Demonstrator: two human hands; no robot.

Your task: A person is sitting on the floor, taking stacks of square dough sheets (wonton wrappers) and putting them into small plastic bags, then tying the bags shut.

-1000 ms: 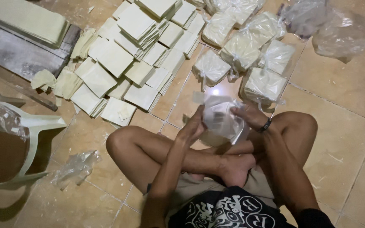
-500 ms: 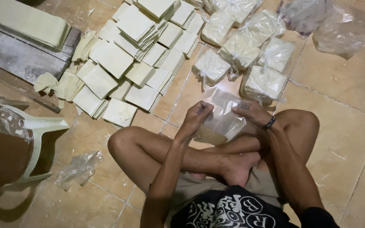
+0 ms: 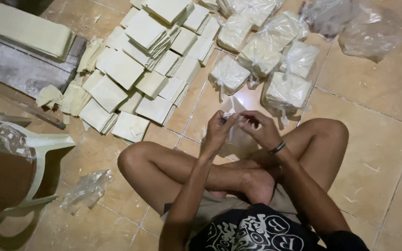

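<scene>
Both hands meet just above the crossed legs, and between them hangs a clear plastic bag (image 3: pixel 235 135) with a pale sheet stack inside. The left hand (image 3: pixel 217 132) pinches the bag's top edge, fingers closed on the plastic; the right hand (image 3: pixel 260 130), with a dark band at the wrist, grips the same twisted neck from the other side. The two are almost touching. The bag hangs straight down from that pinch, long axis running from the fingertips towards the shins, so it lies directly under and between the hands, neither one nearer. Just beyond the right hand sit the tied bags (image 3: pixel 261 58) of wrappers on the tiled floor (image 3: pixel 378 93). Beyond the left hand spread the loose square stacks (image 3: pixel 138 60). Further off, past the tied ones, lie crumpled empty bags (image 3: pixel 350 23). Well off to the left stands a pale plastic chair (image 3: pixel 19 153).
</scene>
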